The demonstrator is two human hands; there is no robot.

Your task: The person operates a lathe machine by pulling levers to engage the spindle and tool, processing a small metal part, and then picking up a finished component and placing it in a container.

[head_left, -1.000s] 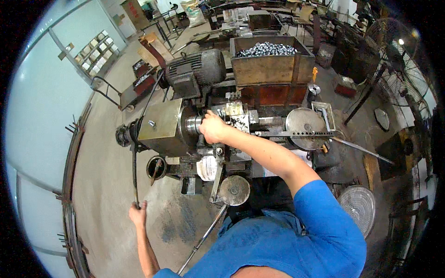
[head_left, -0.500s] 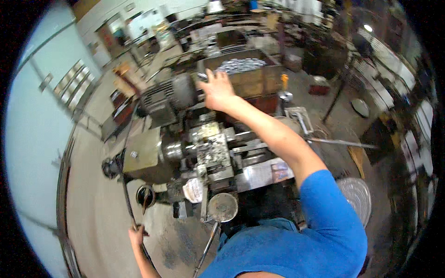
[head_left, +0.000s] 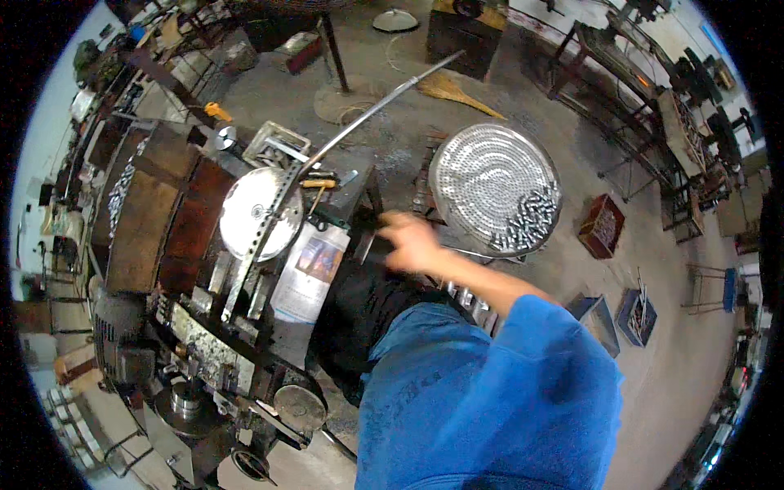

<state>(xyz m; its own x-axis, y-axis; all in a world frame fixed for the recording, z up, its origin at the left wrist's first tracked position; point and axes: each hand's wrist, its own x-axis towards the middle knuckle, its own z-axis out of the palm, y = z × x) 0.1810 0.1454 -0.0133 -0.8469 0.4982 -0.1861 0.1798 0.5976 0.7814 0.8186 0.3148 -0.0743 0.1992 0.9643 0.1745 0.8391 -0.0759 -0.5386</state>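
My right hand [head_left: 408, 242] reaches across between the machine bench and a large round metal tray [head_left: 482, 163], smeared by motion. Its fingers are too blurred to tell whether they hold anything. Dotted all over in rings, the tray carries a heap of small metal pieces [head_left: 529, 220] at its near right edge. My left hand is out of the picture. Left of my right hand, a printed paper sheet [head_left: 308, 278] lies on the bench beside a shiny round plate [head_left: 245, 214]. A long bar with holes [head_left: 260, 241] crosses over that plate.
A greasy metalworking machine [head_left: 208, 351] fills the lower left. A deep metal box [head_left: 143, 233] of small pieces stands beyond it. On the floor are a straw broom [head_left: 457, 92], a red-brown box [head_left: 602, 226] and blue bins [head_left: 636, 317]. A long metal rod [head_left: 367, 114] sticks out past the bench.
The view has swung to the right. My right hand has gone from the box of metal pieces beside the motor to near the round tray. My left hand, on a rod before, has left the view.
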